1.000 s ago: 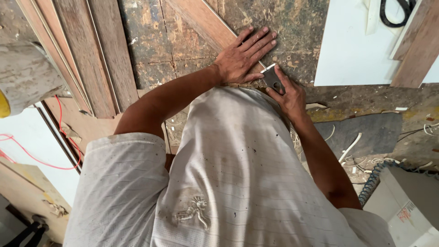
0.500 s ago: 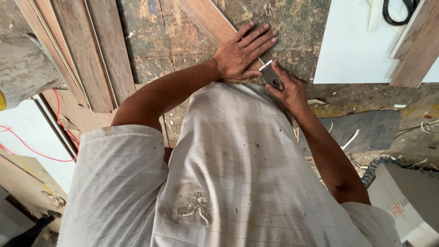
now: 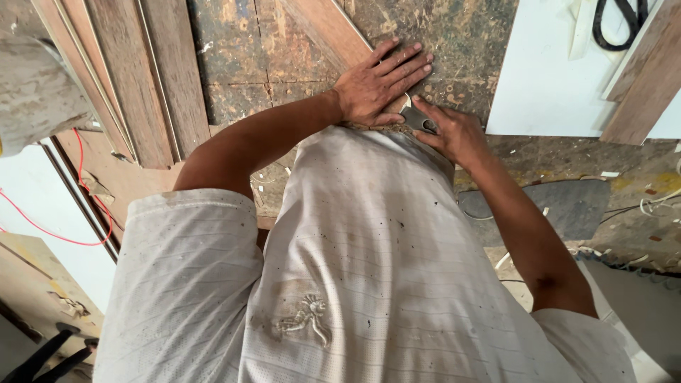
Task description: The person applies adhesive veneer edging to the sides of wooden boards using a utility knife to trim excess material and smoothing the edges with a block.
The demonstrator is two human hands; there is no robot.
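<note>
At the near edge of the scarred surface (image 3: 454, 42), the left hand (image 3: 379, 85) presses flat, fingers spread, on a wooden strip (image 3: 323, 28) running diagonally away, while just beside it the right hand (image 3: 457, 131) grips a small grey tool (image 3: 418, 120) between them.

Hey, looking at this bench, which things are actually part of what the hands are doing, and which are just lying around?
In use:
- left hand, pressed flat on the diagonal wooden strip
- right hand, gripping a small dark tool
- worn bench top beneath them

Lying about:
- stacked planks
- white board
- black loop
- red wire
- grey pad
</note>
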